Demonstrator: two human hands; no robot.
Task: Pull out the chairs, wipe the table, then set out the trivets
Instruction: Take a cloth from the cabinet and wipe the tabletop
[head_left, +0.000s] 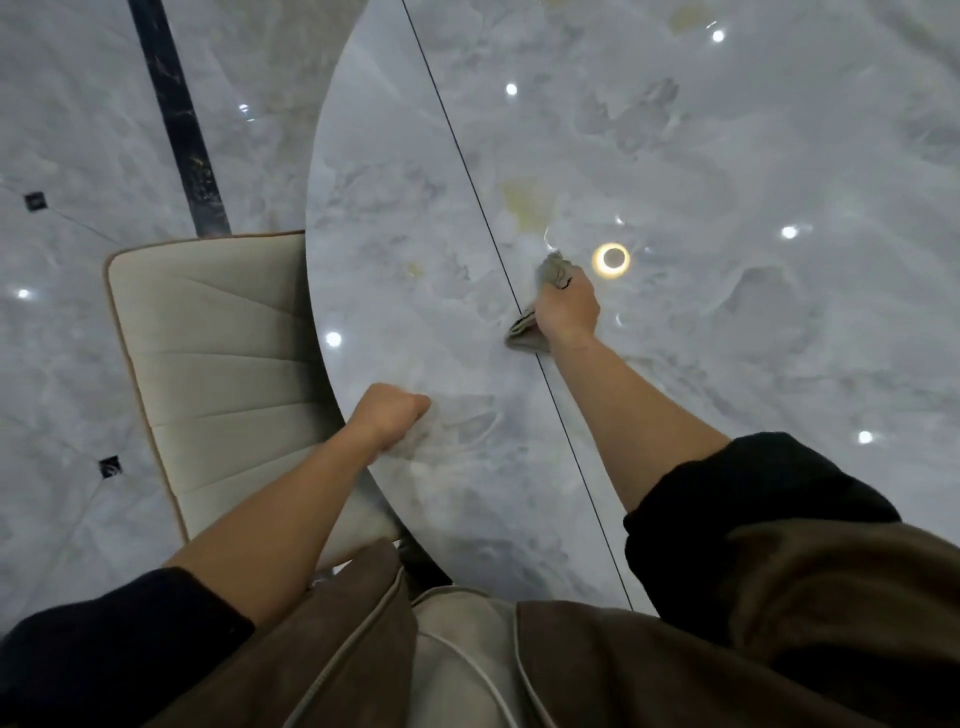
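A glossy grey marble table (701, 156) with a rounded left edge fills the right of the view; a thin dark seam runs across it from top to bottom. My right hand (567, 309) presses a crumpled grey-green cloth (530, 332) onto the tabletop right at that seam. My left hand (392, 413) rests as a closed fist on the table's near left edge and holds nothing. A cream padded chair (218, 353) stands on the left, its seat partly tucked under the table edge. No trivets are in view.
Yellowish stains (524, 205) mark the tabletop just beyond the cloth. Ceiling lights reflect as bright spots and a ring on the table. The floor (78, 130) is grey marble with a dark stripe and small black inlays.
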